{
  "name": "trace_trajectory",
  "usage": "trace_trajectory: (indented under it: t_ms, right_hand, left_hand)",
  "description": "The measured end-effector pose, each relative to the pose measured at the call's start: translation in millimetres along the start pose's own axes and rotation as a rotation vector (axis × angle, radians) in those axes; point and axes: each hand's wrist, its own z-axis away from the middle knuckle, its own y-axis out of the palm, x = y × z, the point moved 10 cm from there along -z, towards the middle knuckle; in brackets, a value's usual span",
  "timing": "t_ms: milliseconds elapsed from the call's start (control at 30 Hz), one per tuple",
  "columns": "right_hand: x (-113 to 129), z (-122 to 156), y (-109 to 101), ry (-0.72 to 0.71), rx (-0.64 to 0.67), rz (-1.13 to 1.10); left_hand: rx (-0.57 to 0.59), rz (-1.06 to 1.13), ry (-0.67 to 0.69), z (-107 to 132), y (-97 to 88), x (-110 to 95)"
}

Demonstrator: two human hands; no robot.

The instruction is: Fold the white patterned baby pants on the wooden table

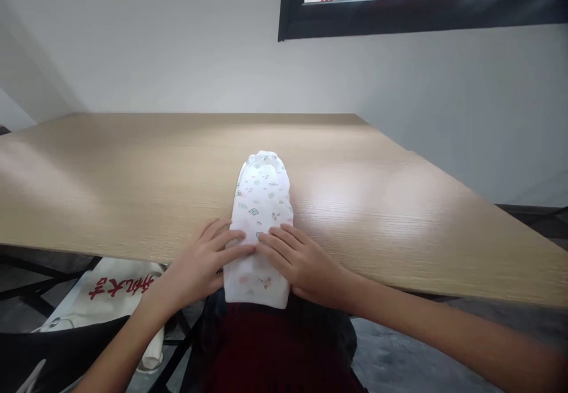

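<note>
A white folded baby garment [261, 203] with small leaf and animal prints lies lengthwise on the table. Its far end is gathered like an elastic band, and its near end hangs a little past the table's front edge. My left hand [206, 257] rests on its left side, fingers stretched out over the cloth. From the right, my right hand [297, 254] lies flat across its middle, fingers extended and close to the left fingertips. Neither hand grips the cloth. How many layers are folded inside cannot be seen.
The wooden table [133, 174] reaches back to a pale wall [177, 38]. A dark-framed window [377, 17] sits at the upper right. Below the table at left are a cream cloth bag [115, 298] with red characters and dark metal legs [39, 304].
</note>
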Motion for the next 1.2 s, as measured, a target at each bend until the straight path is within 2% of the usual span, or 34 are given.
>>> trace_trajectory:
  t_ms: [67, 133, 200, 267, 333, 433, 500, 567, 633, 700, 767, 833, 933, 1033, 1133, 1200]
  right_hand:
    - [15, 0, -12, -0.039, -0.077, -0.064]
    - [28, 5, -29, -0.035, -0.123, -0.255]
    - [35, 11, -45, 0.024, -0.136, -0.511]
    - [26, 12, -57, 0.153, -0.156, -0.692]
    - [-3, 5, -64, 0.312, -0.202, -0.713]
    - [-72, -22, -70, 0.505, -0.297, -0.577]
    - [-118, -42, -61, 0.609, -0.302, -0.481]
    - [-148, -59, -49, 0.662, -0.275, -0.308]
    - [-156, -74, -34, 0.615, -0.227, -0.126]
    - [-156, -84, -15, 0.550, -0.147, -0.033]
    - [-164, -88, 4, 0.572, -0.054, -0.065]
    - [-181, -88, 15, 0.639, 0.003, -0.143]
    - [-199, -93, 18, 0.650, 0.051, -0.241]
    - [-194, -96, 0, 0.549, -0.024, -0.118]
    - [-154, -90, -19, 0.320, -0.148, 0.086]
    - [-124, -76, -16, 0.198, -0.111, 0.081]
  left_hand:
    - [0.021, 0.167, 0.045, 2, -4.7, -11]
    - [0.101, 0.345, 0.059, 8, -9.8, -25]
    - [0.166, 0.467, 0.062, 13, -20.3, -39]
    - [0.161, 0.489, 0.029, 11, -36.3, -44]
    - [0.099, 0.407, -0.097, -4, -51.4, -29]
    - [-0.041, 0.178, -0.337, -41, -67.4, 16]
    - [-0.133, -0.018, -0.452, -65, -69.7, 44]
    - [-0.178, -0.192, -0.513, -80, -60.5, 62]
    - [-0.156, -0.239, -0.485, -84, -38.4, 65]
    - [-0.083, -0.170, -0.362, -79, -9.5, 50]
    - [-0.043, -0.116, -0.254, -62, 10.3, 27]
    - [-0.052, -0.110, -0.231, -39, 16.8, 7]
    - [-0.073, -0.074, -0.270, -11, 11.1, -9]
    - [-0.040, 0.005, -0.277, -8, 2.5, -7]
    - [-0.029, 0.030, -0.241, -26, -1.9, 7]
    - [0.007, 0.048, -0.204, -36, 5.3, 14]
